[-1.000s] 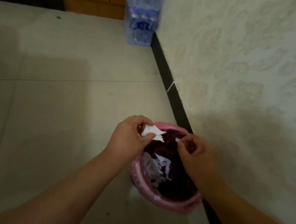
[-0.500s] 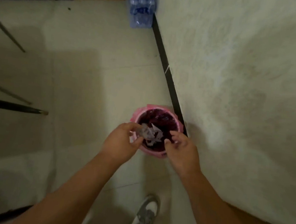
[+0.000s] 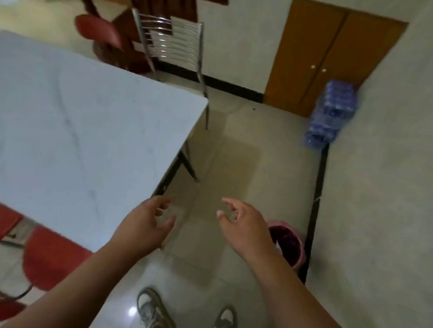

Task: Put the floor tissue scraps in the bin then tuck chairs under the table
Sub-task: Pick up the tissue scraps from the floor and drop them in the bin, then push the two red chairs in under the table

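Note:
The pink bin (image 3: 297, 255) with a dark liner stands on the floor against the right wall, partly behind my right wrist. My left hand (image 3: 147, 223) and my right hand (image 3: 241, 225) hover empty with fingers spread, above the floor between the bin and the white table (image 3: 74, 133). A metal-backed chair (image 3: 174, 42) stands at the table's far corner, pulled out. Red chair seats (image 3: 50, 261) show at the table's near left edge, and another red seat (image 3: 98, 31) lies beyond the table. No tissue scraps show on the floor.
A stack of bottled-water packs (image 3: 330, 114) sits in the far right corner beside an orange cupboard door (image 3: 328, 58). The table's dark legs (image 3: 186, 160) angle out toward the aisle. My two shoes (image 3: 151, 314) stand on the tiled floor.
The tissue scraps have left my left hand over the bin. Both hands opened and pulled away to the left, and my view rose to take in the table and chairs.

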